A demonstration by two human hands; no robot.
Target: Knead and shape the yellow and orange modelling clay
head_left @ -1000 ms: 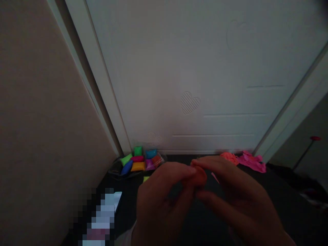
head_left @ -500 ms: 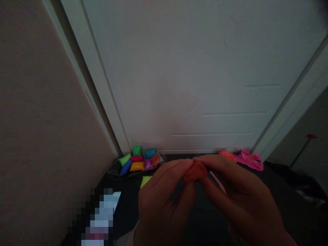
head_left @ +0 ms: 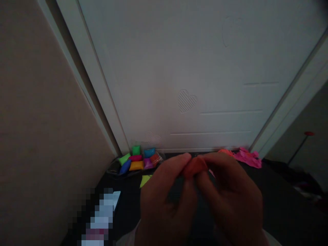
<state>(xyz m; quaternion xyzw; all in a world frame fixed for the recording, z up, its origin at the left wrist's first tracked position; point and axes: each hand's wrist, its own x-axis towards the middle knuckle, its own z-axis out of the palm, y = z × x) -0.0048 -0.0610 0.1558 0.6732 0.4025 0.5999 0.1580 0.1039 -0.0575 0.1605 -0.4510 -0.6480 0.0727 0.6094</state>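
A small, flattened piece of orange-red modelling clay (head_left: 195,167) is pinched between both hands above the dark tabletop. My left hand (head_left: 164,194) grips its left side with thumb and fingers. On the right side, my right hand (head_left: 230,194) presses it between thumb and forefinger. Fingertips cover parts of its edge. Behind the left hand lies a yellow-green piece (head_left: 145,180), partly hidden. A thin pink strip (head_left: 211,173) shows just past the right fingers, mostly covered.
Several coloured clay packets (head_left: 136,165) lie in a clear bag at the back left. Orange pieces (head_left: 227,152) and crumpled pink pieces (head_left: 248,158) sit at the back right. A partly pixelated phone-like object (head_left: 116,197) lies left on the dark table (head_left: 128,212). A white door (head_left: 153,68) stands behind.
The right hand has turned inward and its fingers have curled closer over the clay. The clay now looks more folded and tilted. Both hands still hold it.
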